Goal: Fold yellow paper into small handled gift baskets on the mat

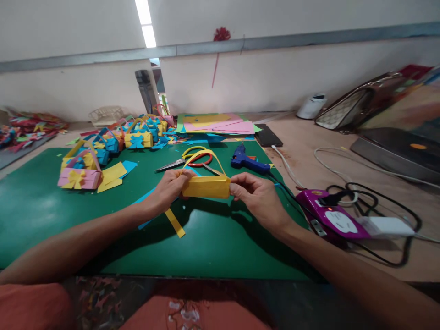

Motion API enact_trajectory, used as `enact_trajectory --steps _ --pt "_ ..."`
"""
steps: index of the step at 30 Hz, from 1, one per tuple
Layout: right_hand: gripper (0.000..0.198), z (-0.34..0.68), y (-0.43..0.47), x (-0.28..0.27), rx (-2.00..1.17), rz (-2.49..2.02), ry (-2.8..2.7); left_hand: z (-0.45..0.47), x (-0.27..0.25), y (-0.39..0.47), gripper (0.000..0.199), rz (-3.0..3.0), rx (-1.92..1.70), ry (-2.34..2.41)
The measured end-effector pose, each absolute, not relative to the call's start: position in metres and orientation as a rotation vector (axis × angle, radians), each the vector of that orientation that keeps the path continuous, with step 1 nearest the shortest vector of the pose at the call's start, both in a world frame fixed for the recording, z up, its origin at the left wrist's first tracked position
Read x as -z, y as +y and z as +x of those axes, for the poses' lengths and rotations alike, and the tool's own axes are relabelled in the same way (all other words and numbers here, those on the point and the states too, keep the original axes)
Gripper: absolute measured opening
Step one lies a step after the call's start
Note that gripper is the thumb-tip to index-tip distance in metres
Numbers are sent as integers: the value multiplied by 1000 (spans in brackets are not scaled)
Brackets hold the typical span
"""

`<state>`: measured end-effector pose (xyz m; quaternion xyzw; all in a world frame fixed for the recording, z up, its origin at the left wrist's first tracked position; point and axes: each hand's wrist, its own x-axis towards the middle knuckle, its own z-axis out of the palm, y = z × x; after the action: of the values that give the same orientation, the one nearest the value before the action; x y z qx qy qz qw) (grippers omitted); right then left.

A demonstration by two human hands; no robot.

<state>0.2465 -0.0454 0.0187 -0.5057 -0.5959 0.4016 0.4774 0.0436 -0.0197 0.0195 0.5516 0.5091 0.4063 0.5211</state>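
A small yellow paper basket (206,187) with a thin arched handle is held between my two hands, just above the green mat (220,247). My left hand (171,189) is closed on its left end, thumb along the upper edge. At the right end, my right hand (257,195) pinches the corner by the handle's base. Behind the basket lie red-and-yellow-handled scissors (172,165), partly hidden by the handle. A blue glue gun (249,160) rests beyond my right hand. One yellow paper strip (175,223) lies below my left hand.
Several finished paper baskets (80,176) with bows stand at the left. Coloured paper sheets (220,123) and a phone (268,135) lie at the back. A purple power strip (330,213) with tangled cables sits at the right. A handbag (357,103) leans by the wall.
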Motion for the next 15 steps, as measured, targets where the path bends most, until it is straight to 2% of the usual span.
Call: enact_trajectory --steps 8,15 --pt "27 250 -49 -17 -755 -1261 -1597 46 -20 -20 37 1329 -966 1234" --pt "67 241 -61 -3 -426 -1271 -2025 44 -13 -19 44 1377 -985 1213"
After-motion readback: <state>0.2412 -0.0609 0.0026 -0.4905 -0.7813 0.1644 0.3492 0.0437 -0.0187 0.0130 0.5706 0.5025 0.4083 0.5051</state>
